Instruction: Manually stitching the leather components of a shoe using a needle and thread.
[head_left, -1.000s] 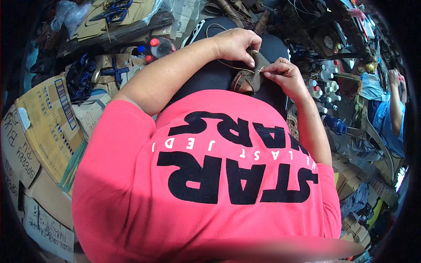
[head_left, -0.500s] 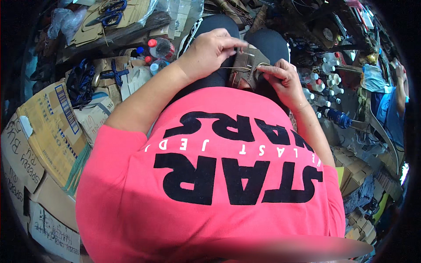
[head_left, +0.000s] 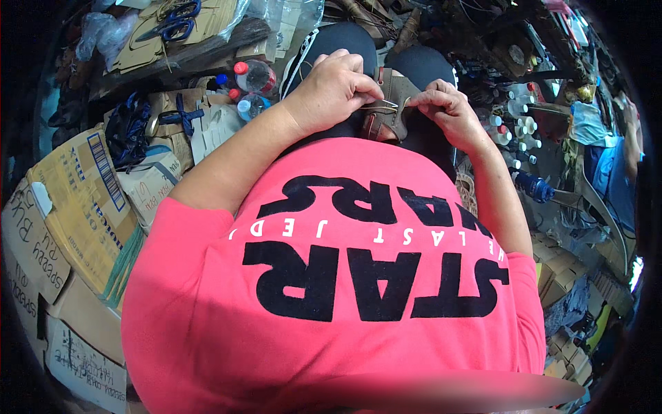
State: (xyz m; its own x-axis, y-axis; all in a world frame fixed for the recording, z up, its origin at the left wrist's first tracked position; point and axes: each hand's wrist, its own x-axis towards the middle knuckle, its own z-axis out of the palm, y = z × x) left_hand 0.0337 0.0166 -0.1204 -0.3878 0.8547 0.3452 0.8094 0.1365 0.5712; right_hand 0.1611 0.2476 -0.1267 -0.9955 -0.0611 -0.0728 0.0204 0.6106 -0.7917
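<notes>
A brown-grey shoe [head_left: 398, 91] rests on my lap between my dark-clad knees, with small eyelets along its edge. Thin tan lace [head_left: 376, 107] runs across its opening. My left hand [head_left: 334, 90] is at the shoe's left side, thumb and forefinger pinched together close to the lace; a thin loop shows behind its knuckles. At the shoe's right edge, my right hand [head_left: 448, 114] is closed in a pinch on a short loop of the lace. The exact hold of the left fingertips is too small to make out.
Plastic bottles [head_left: 255, 77] stand left of my knees, and several more bottles [head_left: 514, 127] on the right. Blue-handled scissors [head_left: 178, 24] lie on cardboard pieces at the far left. Cardboard boxes [head_left: 86, 200] crowd the left side. Another person's arm [head_left: 631, 138] shows at the far right.
My left hand has come down from above the shoe to the lace at its left side. My right hand has risen slightly, its fingers now pinched at the shoe's right edge.
</notes>
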